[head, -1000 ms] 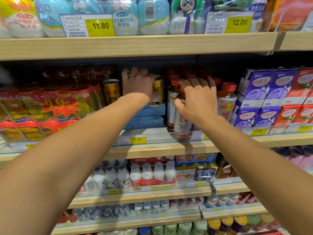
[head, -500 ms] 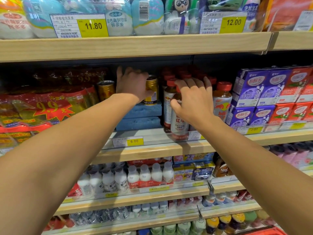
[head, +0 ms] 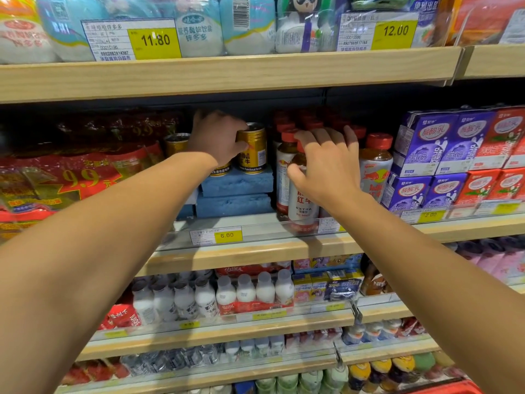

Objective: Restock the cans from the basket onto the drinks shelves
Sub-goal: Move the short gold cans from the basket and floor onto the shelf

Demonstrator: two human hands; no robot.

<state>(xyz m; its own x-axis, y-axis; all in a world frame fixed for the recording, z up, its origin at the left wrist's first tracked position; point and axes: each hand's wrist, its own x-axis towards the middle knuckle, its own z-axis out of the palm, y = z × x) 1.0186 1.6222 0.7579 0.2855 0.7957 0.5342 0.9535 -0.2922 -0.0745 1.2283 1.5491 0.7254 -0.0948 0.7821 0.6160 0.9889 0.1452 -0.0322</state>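
Gold cans stand on two stacked blue foam blocks (head: 237, 184) on the middle drinks shelf (head: 255, 253). My left hand (head: 216, 137) reaches in over them and wraps a gold can (head: 221, 170), of which only the base shows under my wrist. Its thumb presses against the neighbouring gold can (head: 253, 149), which stands upright to the right. A third gold can (head: 175, 143) stands left of the hand. My right hand (head: 326, 163) grips the top of a red-capped brown bottle (head: 303, 204) at the shelf's front, thumb on its left side and fingers spread over the caps behind.
Red shrink-wrapped packs (head: 71, 177) fill the shelf to the left. Purple and red milk cartons (head: 443, 155) sit to the right, and more red-capped bottles (head: 376, 163) stand beside my right hand. A red basket rim (head: 454, 389) shows at the bottom right. Small white bottles (head: 244, 291) line the shelf below.
My left hand has slid a little left on the cans, so more of the right-hand gold can now shows. My right hand stays on the bottle.
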